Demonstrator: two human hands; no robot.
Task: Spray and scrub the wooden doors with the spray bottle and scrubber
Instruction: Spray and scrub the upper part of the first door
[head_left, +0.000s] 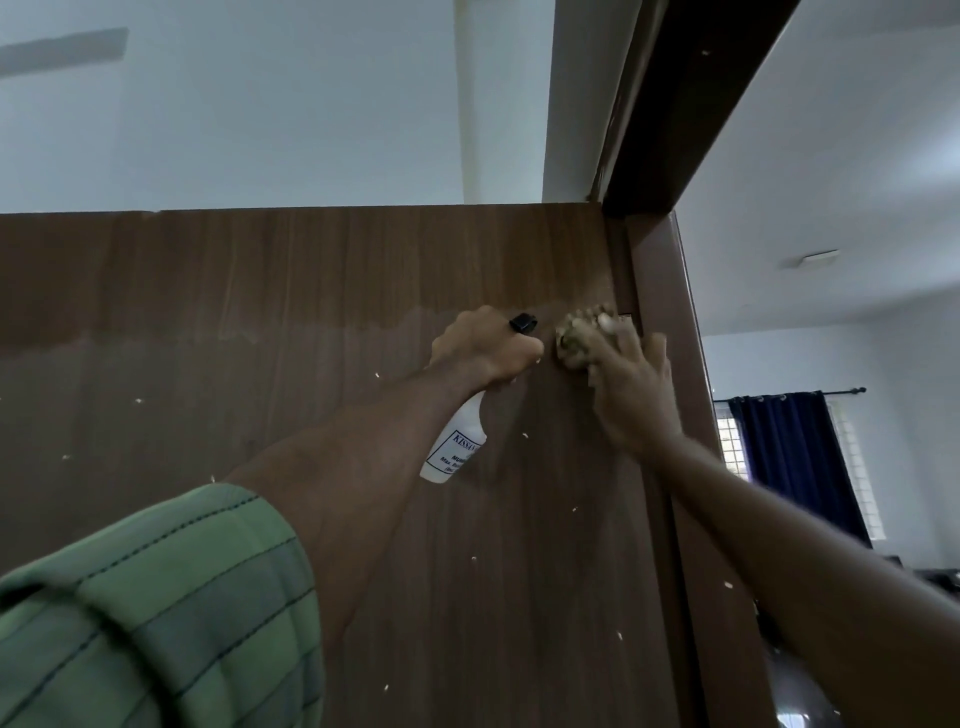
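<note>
Green sleeve nearest, the left hand grips the white spray bottle, nozzle up, close to the wooden door. Just right, the right hand presses the scrubber against the panel beside the frame. Best, I judge, to scrub firmly along the grain, working up toward the pale, dusty far band.

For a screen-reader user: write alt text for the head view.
A right hand presses a scrubber against a wooden door near its upper hinge-side edge, while the left hand grips a white spray bottle beside it. Pale flecks dot the door.
</note>
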